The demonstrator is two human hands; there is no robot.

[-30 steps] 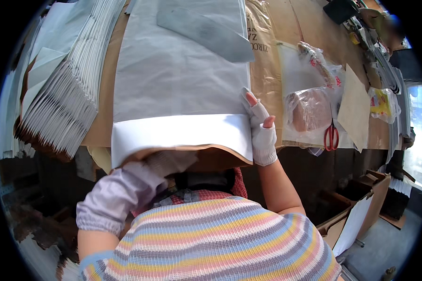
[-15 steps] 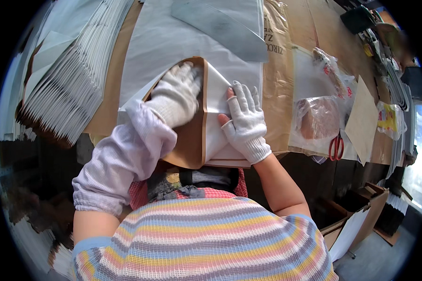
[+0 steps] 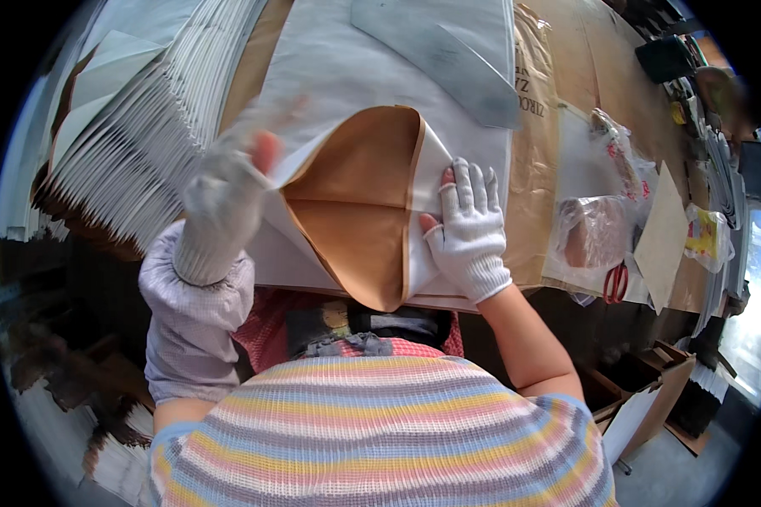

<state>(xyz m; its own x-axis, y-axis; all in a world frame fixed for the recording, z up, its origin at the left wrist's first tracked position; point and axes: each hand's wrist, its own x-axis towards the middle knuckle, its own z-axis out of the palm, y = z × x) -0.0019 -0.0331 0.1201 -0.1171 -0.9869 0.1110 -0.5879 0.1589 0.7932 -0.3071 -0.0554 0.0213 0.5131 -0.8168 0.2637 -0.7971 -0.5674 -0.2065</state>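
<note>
A paper sack, white outside and brown inside, lies before me with its near end spread into a diamond-shaped opening. A crease runs across the brown lining. My right hand, in a white glove with bare thumb and fingertip, rests flat on the white fold at the right of the opening, fingers stretched and holding nothing. Just left of the opening is my left hand, gloved too, with a pale sleeve cover on the forearm. Motion smears its fingers, and whether it touches the sack's left corner cannot be made out.
More white sacks lie flat underneath, with a grey angular sheet on top at the far side. A fanned stack of white folded paper stands at left. To the right are brown wrapping, clear plastic bags, red-handled scissors and a beige card.
My left hand has lifted out of the sack's opening and moved left, uncovering the brown lining, which now spreads wider. My right hand stays flat on the right fold. The whole view has shifted slightly.
</note>
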